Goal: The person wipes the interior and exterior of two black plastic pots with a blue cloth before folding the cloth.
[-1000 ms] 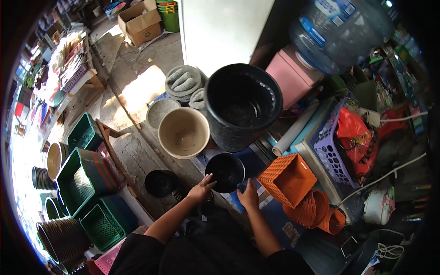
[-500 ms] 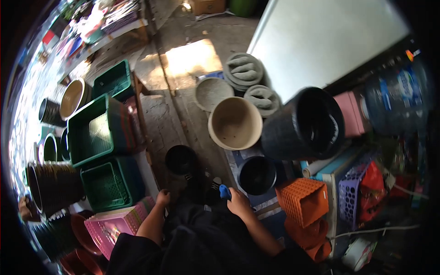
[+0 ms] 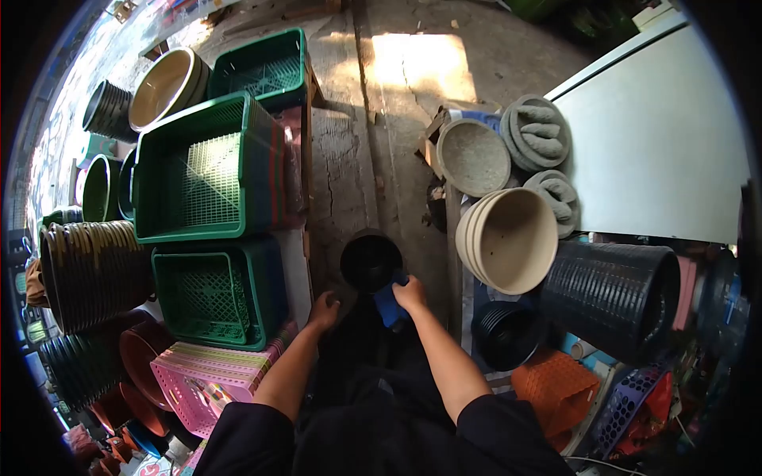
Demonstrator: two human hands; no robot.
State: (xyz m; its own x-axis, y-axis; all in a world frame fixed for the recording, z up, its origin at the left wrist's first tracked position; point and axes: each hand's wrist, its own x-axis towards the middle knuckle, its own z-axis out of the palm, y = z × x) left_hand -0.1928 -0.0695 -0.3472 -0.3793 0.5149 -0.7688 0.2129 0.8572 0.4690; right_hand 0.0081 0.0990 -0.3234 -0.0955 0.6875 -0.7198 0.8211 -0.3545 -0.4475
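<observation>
Flanking floor (image 3: 341, 159) (partly sunlit), baskets (image 3: 266, 170).

Bright sun patch on floor (image 3: 425, 67) near 12 o'clock; washed-out glare at 10 o'clock; black pot (image 3: 371, 260) deeply shadowed inside; fisheye bending, black vignette round edges.

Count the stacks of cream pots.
2. One cream stack is at upper left, beside green baskets; another cream stack is right of centre, below a grey stone bowl. Others may be hidden.
</observation>
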